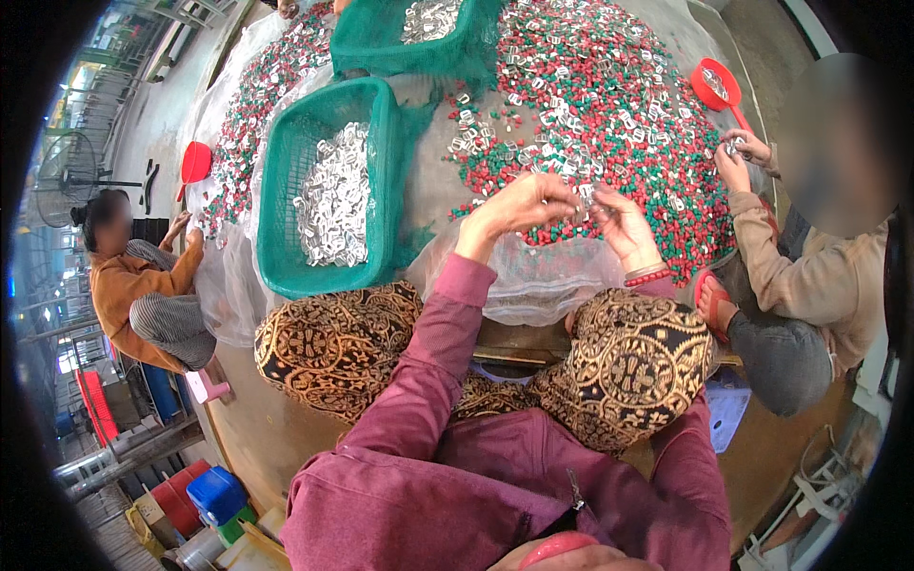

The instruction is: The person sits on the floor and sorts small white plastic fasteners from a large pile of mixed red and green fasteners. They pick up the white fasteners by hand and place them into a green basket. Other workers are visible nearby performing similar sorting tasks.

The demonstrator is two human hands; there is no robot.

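Above the near edge of the pile, my left hand [522, 206] and my right hand [624, 224] face each other with fingertips pinched. Between them is a small silver metal piece [586, 193], shaped like a flat buckle; fingers partly cover it. Right under and beyond my hands spreads a heap of red and green pellets [609, 133] mixed with many similar silver pieces. To the left of my left hand stands a green mesh-lined basket [273, 205] holding a pile of silver metal pieces [333, 195].
A second green basket [367, 48] with silver pieces stands farther back. Red scoops lie at the left [196, 162] and right [712, 84]. A co-worker [143, 276] sits at the left; another [809, 266] at the right handles silver pieces. Clear plastic sheeting [547, 276] lies before my knees.
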